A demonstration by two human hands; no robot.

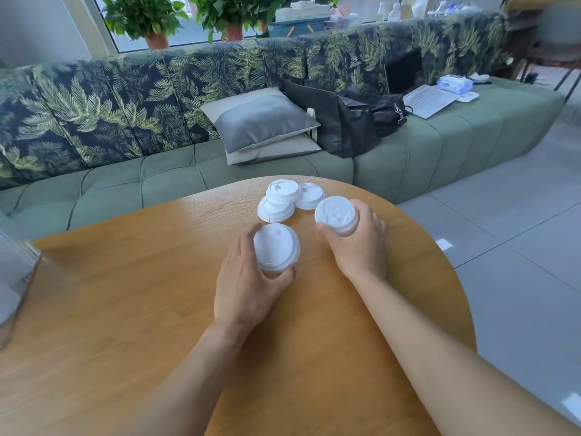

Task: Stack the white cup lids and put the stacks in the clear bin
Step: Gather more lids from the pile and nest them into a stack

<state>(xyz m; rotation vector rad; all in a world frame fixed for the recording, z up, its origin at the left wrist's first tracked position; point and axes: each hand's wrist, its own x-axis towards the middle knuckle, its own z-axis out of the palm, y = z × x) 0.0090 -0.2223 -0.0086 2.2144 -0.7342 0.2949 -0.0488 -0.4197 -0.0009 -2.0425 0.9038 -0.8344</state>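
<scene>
My left hand point(248, 284) grips a short stack of white cup lids point(276, 247) above the middle of the round wooden table point(132, 309). To its right, my right hand point(361, 243) holds another stack of white lids point(335, 215), thumb on the near side and fingers round the far side. Beyond both hands, loose white lids point(283, 199) lie overlapping in a small pile near the table's far edge. The clear bin point(15, 278) stands at the table's left edge, only partly in view.
A green sofa point(157, 184) with a leaf-patterned back runs behind the table, carrying grey cushions point(261, 121), black bags point(345, 118) and a laptop point(421, 89). Grey tiled floor point(518, 247) lies to the right.
</scene>
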